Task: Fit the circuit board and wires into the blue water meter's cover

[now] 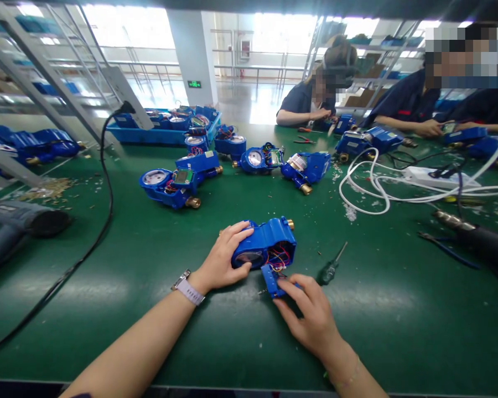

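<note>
A blue water meter (268, 237) lies on its side on the green table, its dial facing me and red wires showing at its open end. My left hand (224, 257) grips the meter's left end. My right hand (307, 309) pinches a small blue cover piece (270, 279) that hangs from the meter by its wires, just below the open end. A dark-handled screwdriver (330, 268) rests on the table to the right of my right hand.
Several more blue meters (178, 185) lie across the middle of the table, and a blue tray (157, 132) holds others at the back left. A heat gun (16, 224) sits left, another (477, 240) right, near a white power strip (435, 178). People work at the far right.
</note>
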`<state>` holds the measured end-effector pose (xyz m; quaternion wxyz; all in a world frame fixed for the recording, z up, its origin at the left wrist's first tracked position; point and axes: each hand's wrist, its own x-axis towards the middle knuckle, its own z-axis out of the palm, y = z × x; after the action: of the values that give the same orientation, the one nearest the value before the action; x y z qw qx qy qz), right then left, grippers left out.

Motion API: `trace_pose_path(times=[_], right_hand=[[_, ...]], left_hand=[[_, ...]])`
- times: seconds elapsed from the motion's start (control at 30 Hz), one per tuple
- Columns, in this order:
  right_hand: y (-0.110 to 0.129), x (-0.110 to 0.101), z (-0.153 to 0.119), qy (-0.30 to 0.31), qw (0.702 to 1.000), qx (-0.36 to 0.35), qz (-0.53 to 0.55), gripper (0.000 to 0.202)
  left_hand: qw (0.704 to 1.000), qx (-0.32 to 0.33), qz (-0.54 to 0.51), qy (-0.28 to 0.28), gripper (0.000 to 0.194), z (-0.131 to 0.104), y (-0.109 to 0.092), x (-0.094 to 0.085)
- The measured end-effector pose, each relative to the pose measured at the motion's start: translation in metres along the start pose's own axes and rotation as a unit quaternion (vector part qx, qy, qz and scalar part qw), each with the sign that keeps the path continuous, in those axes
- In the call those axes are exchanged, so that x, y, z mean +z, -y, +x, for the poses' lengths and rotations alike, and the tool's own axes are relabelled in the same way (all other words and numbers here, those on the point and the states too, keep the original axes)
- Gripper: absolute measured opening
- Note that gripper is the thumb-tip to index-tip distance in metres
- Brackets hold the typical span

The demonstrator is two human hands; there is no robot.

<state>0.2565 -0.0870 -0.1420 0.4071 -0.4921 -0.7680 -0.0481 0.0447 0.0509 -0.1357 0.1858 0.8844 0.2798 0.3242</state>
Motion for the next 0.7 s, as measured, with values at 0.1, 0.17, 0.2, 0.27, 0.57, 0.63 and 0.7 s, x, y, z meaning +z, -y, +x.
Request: trace_pose_path(times=[0.1, 0.17, 0.2, 0.27, 0.57, 0.63, 0.7], right_hand=[[0.004, 0.001, 0.0, 0.01, 0.999, -0.033, 0.01, 0.026], [0.007, 0.003, 0.001, 0.028, 0.998, -0.05, 0.022, 0.026], [0.009, 0.004, 0.001, 0.037, 0.997, -0.056, 0.028, 0.026], [0.012, 0.006, 0.002, 0.051, 0.996, -0.065, 0.038, 0.026], [0.017, 0.003, 0.005, 0.062, 0.991, -0.089, 0.083, 0.026], [0.016, 0.002, 0.006, 0.057, 0.989, -0.081, 0.111, 0.028], [0.013, 0.002, 0.006, 0.041, 0.989, -0.05, 0.134, 0.028]], left_hand=[[1.0, -0.002, 0.003, -0.001, 0.069, 0.001, -0.001, 0.0], [1.0, -0.001, 0.001, -0.003, 0.068, 0.001, -0.001, 0.0], [1.0, 0.0, 0.0, -0.004, 0.068, 0.001, -0.002, 0.0], [1.0, 0.002, 0.0, -0.004, 0.068, 0.001, -0.002, -0.001], [1.0, 0.011, 0.017, -0.002, 0.064, 0.0, 0.004, -0.004], [1.0, 0.003, 0.023, -0.012, 0.061, 0.0, 0.007, -0.006], [0.999, -0.006, 0.027, -0.022, 0.059, 0.0, 0.01, -0.007]])
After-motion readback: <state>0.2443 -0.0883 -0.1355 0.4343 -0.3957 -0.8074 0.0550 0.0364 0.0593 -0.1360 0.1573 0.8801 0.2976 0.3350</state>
